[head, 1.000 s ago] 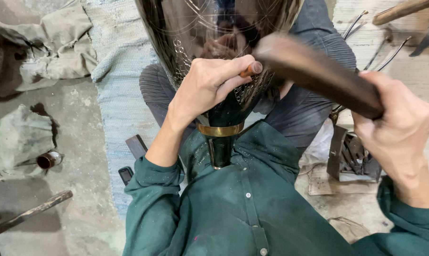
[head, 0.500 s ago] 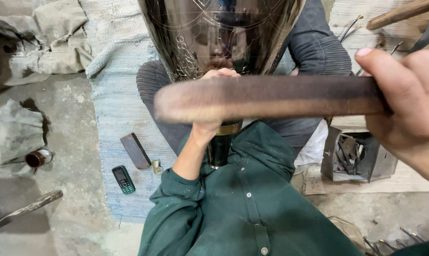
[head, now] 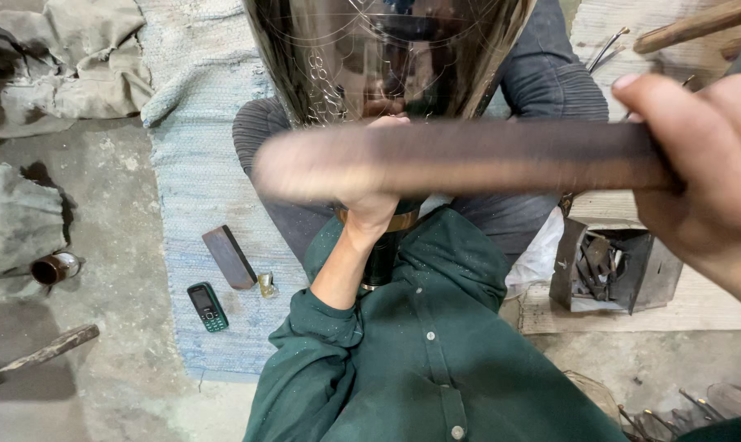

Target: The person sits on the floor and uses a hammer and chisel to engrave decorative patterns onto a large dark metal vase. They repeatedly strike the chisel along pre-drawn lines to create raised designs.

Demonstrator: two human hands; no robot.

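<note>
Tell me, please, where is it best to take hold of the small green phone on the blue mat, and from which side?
Take the green phone by its two long edges, coming down from above. It lies flat on the mat, face up, and is long and narrow, so fingers span its short width easily. Its sides look free; the dark block lies apart from it.

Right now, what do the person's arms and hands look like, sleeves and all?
Both hands are bare: no gloves, rings or watch visible. The left hand comes out of a dark green shirt sleeve pushed up the forearm, flecked with pale dust. The right hand shows no sleeve in view.
</note>
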